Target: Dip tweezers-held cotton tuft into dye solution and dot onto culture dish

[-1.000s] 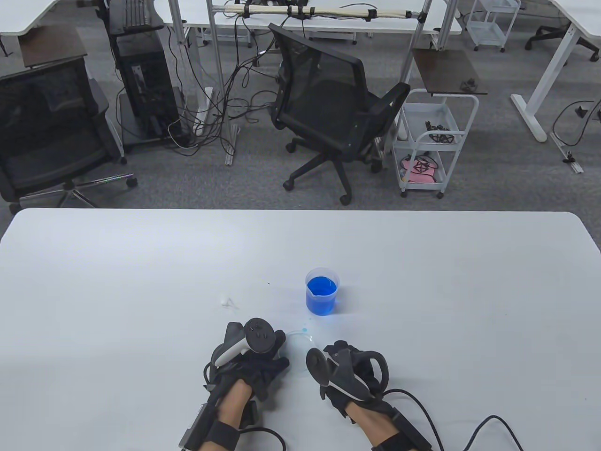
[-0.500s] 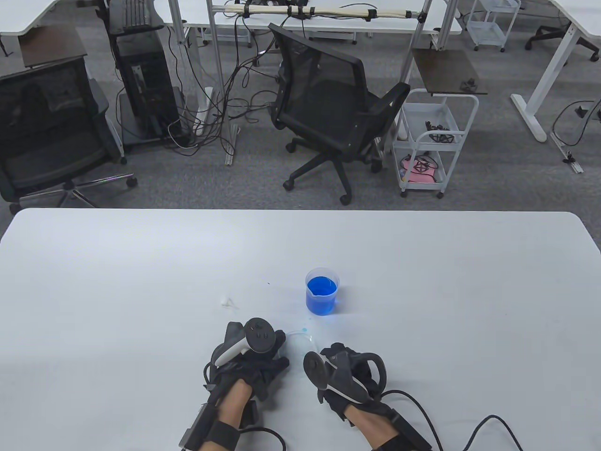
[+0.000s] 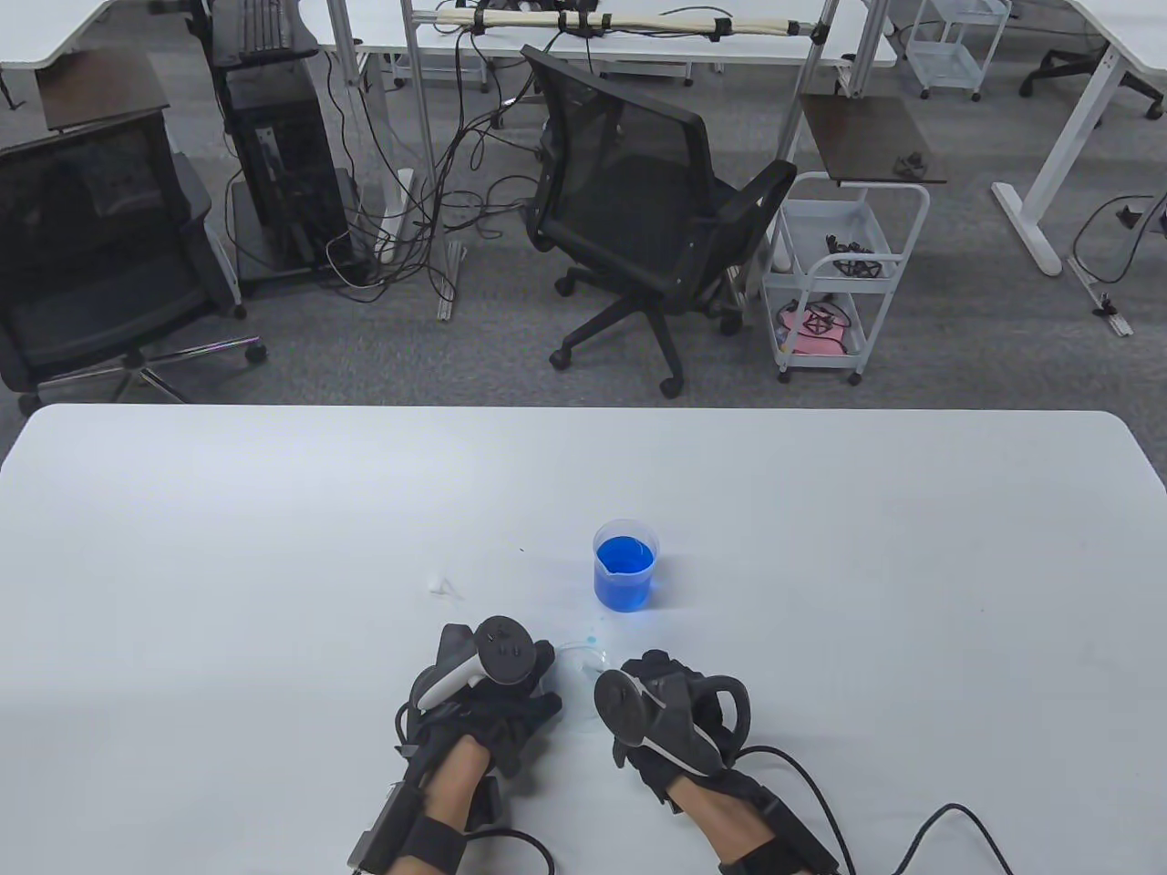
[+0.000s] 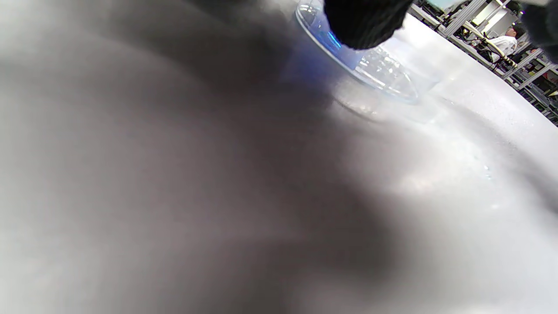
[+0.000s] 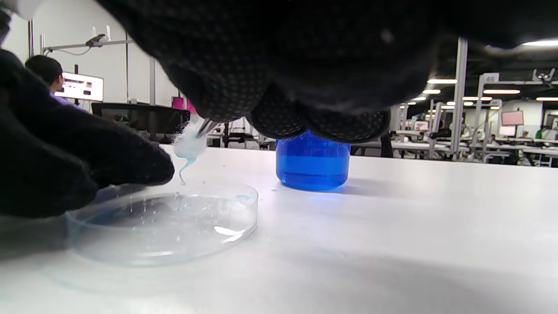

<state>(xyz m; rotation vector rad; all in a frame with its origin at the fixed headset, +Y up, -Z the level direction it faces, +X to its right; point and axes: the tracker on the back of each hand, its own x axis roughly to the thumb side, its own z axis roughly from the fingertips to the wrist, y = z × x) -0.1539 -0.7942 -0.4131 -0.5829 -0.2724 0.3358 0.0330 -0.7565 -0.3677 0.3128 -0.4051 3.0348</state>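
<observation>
Both hands are seen low on the white worktop, close to its near edge. The right hand is curled round a pair of metal tweezers, of which only the tips can be seen. A wet cotton tuft is pinched in those tips. The tuft is stained pale blue, and a thin blue string of dye hangs down from it. The tuft is held just above the far rim of the clear culture dish, and it is not touching the dish.

The dish lies flat on the worktop between the two hands. Small drops and a faint blue stain are seen inside it. The left hand is laid at the left edge of the dish, with its fingers curled over the rim there. In the left wrist view one gloved fingertip is seen near the dish rim; whether it touches cannot be told.

A small clear beaker of bright blue dye solution stands upright on the worktop, just behind the dish. A little white scrap of cotton lies on the worktop, off to the left of the beaker.
</observation>
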